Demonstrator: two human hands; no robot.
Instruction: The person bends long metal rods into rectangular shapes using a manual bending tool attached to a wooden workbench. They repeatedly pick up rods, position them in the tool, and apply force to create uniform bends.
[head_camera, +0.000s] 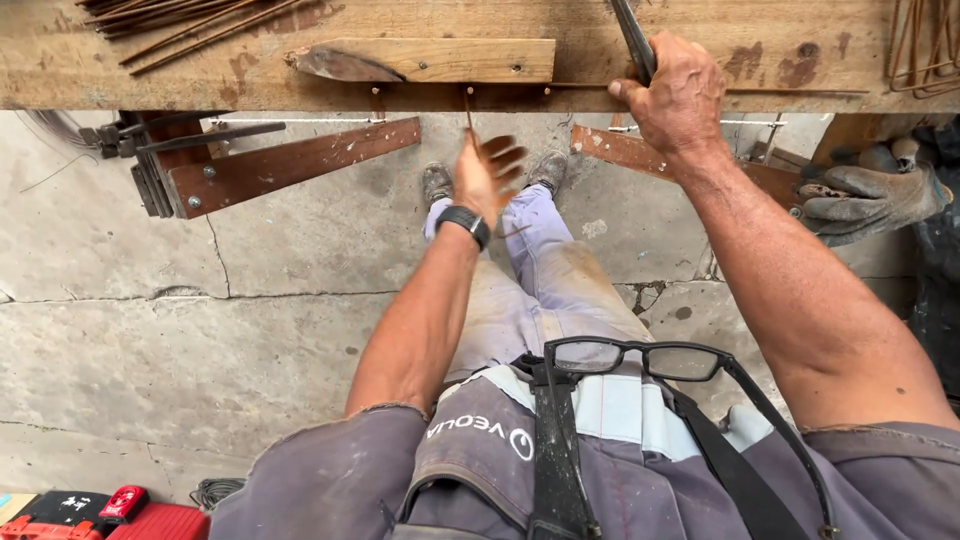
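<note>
I stand at a wooden workbench (200, 70). My right hand (675, 95) is closed around the dark metal handle (633, 40) of a bending tool at the bench's front edge. A thin rusty steel rod (790, 92) lies along that edge, running right from the hand. My left hand (487, 175), blurred by motion, is just below the bench edge near a short bent rod end (470, 125); whether it grips the rod is unclear. A black watch (464, 222) sits on that wrist.
A wooden block (440, 60) is fixed on the bench top. Rusty rods (190, 20) lie at the back left, bent wire stirrups (925, 45) at the right. Work gloves (870, 195) rest below right. Glasses (640, 357) hang on my chest. Red tool cases (100, 515) sit on the concrete floor.
</note>
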